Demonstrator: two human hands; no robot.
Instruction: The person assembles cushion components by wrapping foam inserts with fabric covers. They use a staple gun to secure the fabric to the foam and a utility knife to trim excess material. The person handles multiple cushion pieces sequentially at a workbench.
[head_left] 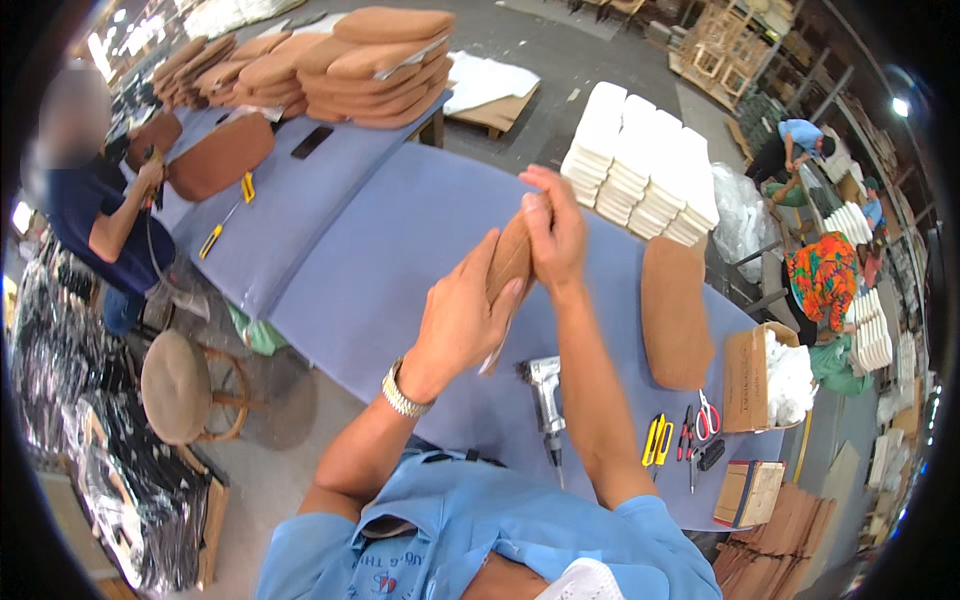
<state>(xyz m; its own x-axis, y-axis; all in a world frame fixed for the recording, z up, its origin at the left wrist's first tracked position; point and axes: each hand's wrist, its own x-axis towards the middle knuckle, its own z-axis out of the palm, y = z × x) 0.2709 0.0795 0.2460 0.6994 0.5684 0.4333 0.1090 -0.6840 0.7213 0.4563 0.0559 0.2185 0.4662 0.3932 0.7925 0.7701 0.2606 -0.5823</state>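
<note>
Between my two hands, above the blue-covered table (pixel 400 215), stands a brown upholstered cushion pad (pixel 511 262), turned on edge so that only a narrow side shows. My left hand (pixel 465 312), below a metal watch, presses its near left side with fingers and thumb. The far right side is clasped by my right hand (pixel 557 235), thumb along the edge. Just below the pad, a silver air staple gun (pixel 545 395) with its hose lies on the table. Another brown pad (pixel 675 315) rests flat to the right.
White foam pads (pixel 640 165) are stacked at the far edge. Yellow cutters (pixel 657 440), scissors (pixel 707 418) and a carton (pixel 750 380) of white stuffing lie right. At left, a co-worker (pixel 95 200) handles a brown pad near piled pads (pixel 375 75). A round stool (pixel 178 388) stands below.
</note>
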